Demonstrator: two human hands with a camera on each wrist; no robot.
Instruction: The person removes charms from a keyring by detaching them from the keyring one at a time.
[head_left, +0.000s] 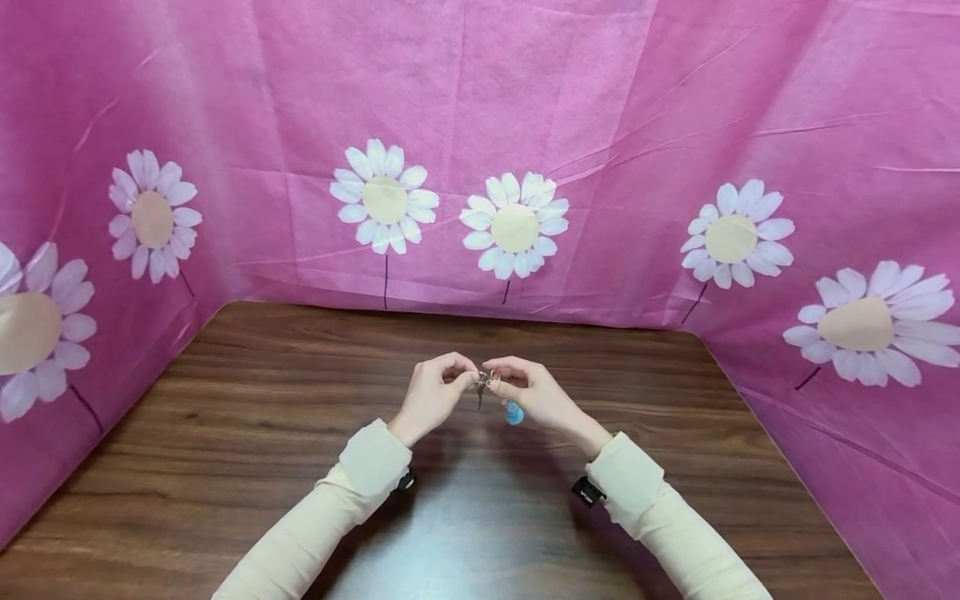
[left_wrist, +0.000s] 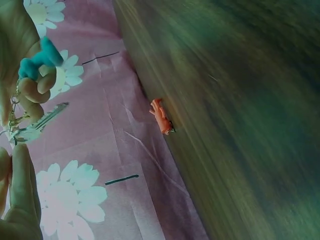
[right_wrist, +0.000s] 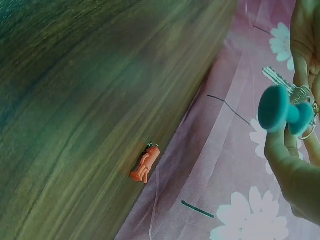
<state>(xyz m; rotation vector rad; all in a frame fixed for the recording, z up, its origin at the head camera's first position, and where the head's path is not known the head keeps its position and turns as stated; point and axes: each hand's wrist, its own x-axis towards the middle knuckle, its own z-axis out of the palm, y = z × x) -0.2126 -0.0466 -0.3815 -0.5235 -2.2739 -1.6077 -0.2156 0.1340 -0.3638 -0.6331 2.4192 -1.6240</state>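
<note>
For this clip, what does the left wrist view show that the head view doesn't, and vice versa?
Only the left wrist view: the orange figure in clear outline, lying near the table's far edge. The head view offers at most a speck of red by the right hand.

Only the head view: pale sleeves and black wrist devices.

Both: parts of both hands, the key, blue charm, tabletop and pink daisy-print cloth.

The charm (right_wrist: pixel 280 110) is turquoise, the key (left_wrist: pixel 44 123) silvery.
</note>
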